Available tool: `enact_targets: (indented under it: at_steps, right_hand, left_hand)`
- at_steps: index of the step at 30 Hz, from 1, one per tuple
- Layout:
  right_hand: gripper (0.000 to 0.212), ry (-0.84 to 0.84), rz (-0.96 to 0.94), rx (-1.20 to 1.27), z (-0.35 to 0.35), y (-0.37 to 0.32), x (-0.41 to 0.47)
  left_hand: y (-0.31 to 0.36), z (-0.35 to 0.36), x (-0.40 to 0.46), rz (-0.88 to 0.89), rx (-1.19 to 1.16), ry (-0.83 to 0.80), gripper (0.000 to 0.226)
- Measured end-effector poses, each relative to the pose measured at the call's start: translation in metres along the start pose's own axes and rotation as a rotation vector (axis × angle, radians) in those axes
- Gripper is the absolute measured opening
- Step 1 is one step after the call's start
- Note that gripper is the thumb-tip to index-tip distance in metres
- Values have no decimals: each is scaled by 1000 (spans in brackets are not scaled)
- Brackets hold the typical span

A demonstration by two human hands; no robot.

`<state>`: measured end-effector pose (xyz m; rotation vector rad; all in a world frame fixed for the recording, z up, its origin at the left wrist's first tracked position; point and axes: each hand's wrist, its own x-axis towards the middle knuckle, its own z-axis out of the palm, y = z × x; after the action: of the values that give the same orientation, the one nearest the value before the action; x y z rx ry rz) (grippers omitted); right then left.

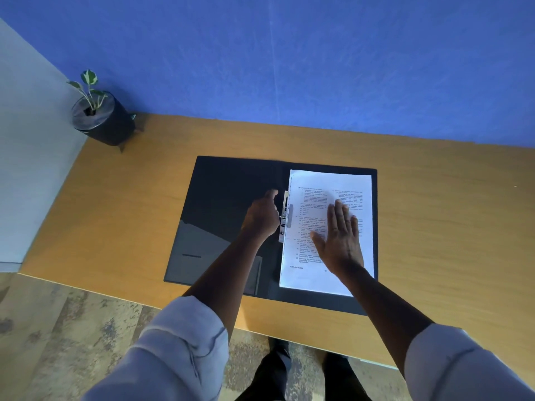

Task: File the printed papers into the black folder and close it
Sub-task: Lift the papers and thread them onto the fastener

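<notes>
The black folder lies open flat on the wooden desk. A stack of printed papers rests on its right half, its left edge against the metal clip at the spine. My right hand lies flat on the papers with fingers spread, palm down. My left hand is curled at the clip, fingers hidden on the far side, so whether it grips the clip is unclear. The left inside cover shows a glossy pocket.
A small potted plant in a black pot stands at the desk's far left corner. A blue wall runs behind the wooden desk. The desk's near edge runs diagonally, with patterned floor and my shoes below it.
</notes>
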<state>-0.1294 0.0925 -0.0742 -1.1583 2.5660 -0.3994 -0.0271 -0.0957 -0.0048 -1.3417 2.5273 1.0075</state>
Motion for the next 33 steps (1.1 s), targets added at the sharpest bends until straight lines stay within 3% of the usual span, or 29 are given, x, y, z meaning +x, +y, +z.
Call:
enact_targets:
  at_steps: [11,15,20,26,33]
  right_hand:
    - [78,38,16,-43,6,-2,1]
    - [68,92,84,2,-13,-2,22]
    - [51,212,185,-17,-47,17,72]
    - [48,62,86,-107,-70,40,112]
    - [51,-4,60,-116,-73,36,120]
  left_hand:
    - [8,5,7,5,-23,-14,62]
    - [-2,15,-19,57,-5,36,70]
    - [-27,25,-56,154,72,-39,101]
    - [-50,32,-81,260,206,-208,152]
    - [-58,41,-99,312,275,-173,155]
